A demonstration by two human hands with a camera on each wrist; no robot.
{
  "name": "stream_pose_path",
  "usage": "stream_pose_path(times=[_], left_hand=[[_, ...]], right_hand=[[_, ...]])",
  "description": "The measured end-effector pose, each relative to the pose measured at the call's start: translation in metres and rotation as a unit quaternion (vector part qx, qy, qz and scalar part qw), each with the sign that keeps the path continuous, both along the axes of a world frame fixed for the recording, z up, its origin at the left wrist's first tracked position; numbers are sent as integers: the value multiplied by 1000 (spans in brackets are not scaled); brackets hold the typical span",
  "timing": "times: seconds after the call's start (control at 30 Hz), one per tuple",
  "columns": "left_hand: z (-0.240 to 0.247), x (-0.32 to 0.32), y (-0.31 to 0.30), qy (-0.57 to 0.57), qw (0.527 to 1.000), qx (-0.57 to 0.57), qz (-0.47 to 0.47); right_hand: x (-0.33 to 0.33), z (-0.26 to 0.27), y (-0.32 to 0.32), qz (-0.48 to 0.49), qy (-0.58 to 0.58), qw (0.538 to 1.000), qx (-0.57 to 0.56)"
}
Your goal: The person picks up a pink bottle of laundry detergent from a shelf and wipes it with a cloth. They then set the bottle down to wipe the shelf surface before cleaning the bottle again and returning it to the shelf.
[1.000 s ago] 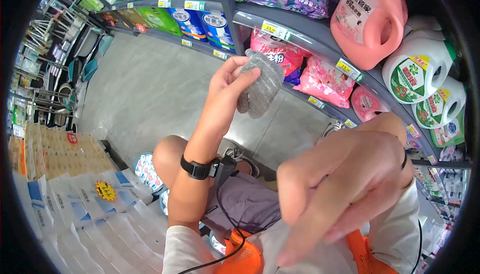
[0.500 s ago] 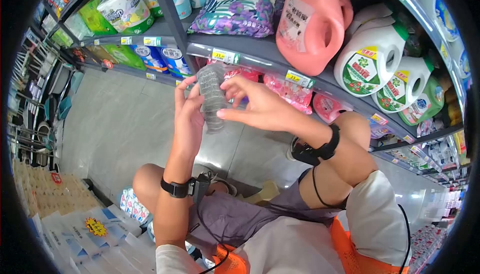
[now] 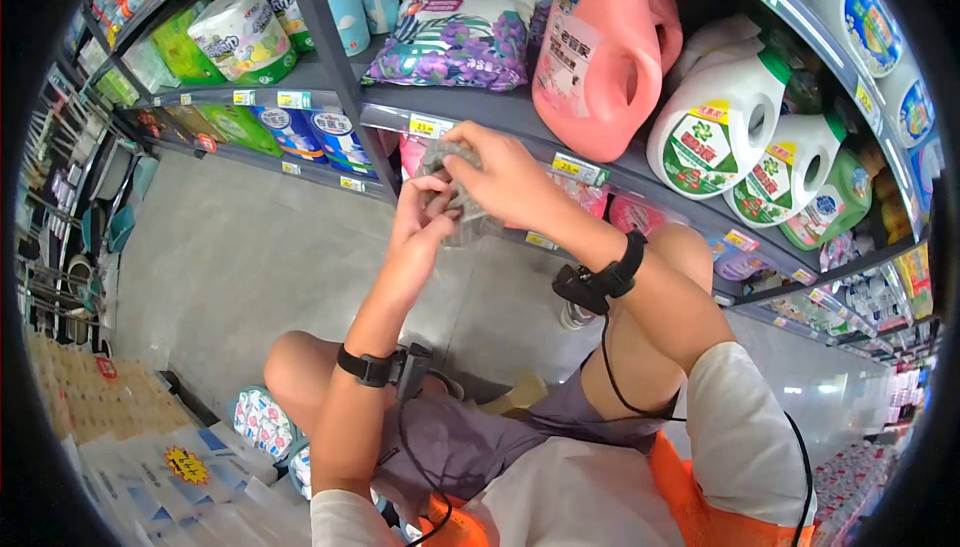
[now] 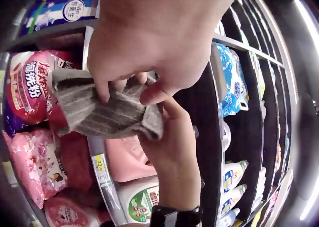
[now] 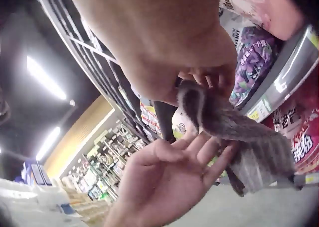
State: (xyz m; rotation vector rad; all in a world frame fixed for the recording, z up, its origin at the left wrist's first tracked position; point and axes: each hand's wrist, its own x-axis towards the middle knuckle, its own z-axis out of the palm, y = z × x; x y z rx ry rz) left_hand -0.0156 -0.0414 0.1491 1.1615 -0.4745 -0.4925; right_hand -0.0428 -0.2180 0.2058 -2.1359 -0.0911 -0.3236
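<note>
Both hands are on a grey striped cloth (image 3: 470, 229), soft and bunched, held out in front of the body. Curled fingers of my left hand (image 3: 415, 232) grip its near side, with the thumb towards the camera. My right hand (image 3: 505, 177) pinches the upper end from the other side. In the left wrist view the cloth (image 4: 104, 112) shows its ribbed stripes below the left fingers and thumb. Seen from the right wrist, the cloth (image 5: 264, 152) has a folded loop at the right fingers, while the left palm (image 5: 164, 182) faces up beneath it.
Shelves curve ahead with a pink detergent jug (image 3: 585, 77), white detergent bottles (image 3: 700, 137) and a purple-flowered bag (image 3: 450, 27). Paper packs (image 3: 240, 37) stand on the left shelves. White packages (image 3: 180, 487) are stacked at the lower left. Bent knees (image 3: 300, 372) flank the grey floor (image 3: 230, 257).
The right hand has swung from close to the camera up to the cloth and now holds its upper end. The cloth went from flat in the left hand to bunched between both hands.
</note>
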Motion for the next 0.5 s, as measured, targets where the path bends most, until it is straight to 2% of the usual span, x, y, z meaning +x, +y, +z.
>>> stream_pose_path(times=[0.1,0.2,0.23,0.33,0.37,0.47,0.5], left_hand=[[-12,17,6,-97,991,96,-6],[-3,12,5,-114,989,96,15],[-8,8,5,-112,989,93,30],[1,5,-1,-166,980,53,96],[18,0,4,-123,986,95,59],[-1,14,6,-25,995,35,90],[-1,15,8,-39,997,-6,73]], right_hand=[[-3,14,8,4,-17,997,-76],[-8,18,21,17,-119,990,-76],[-11,20,25,7,-180,975,-130],[-25,55,29,37,-1,995,-96],[-26,61,25,54,-2,997,-56],[-42,84,11,61,-21,993,-94],[-43,80,0,32,-70,993,-89]])
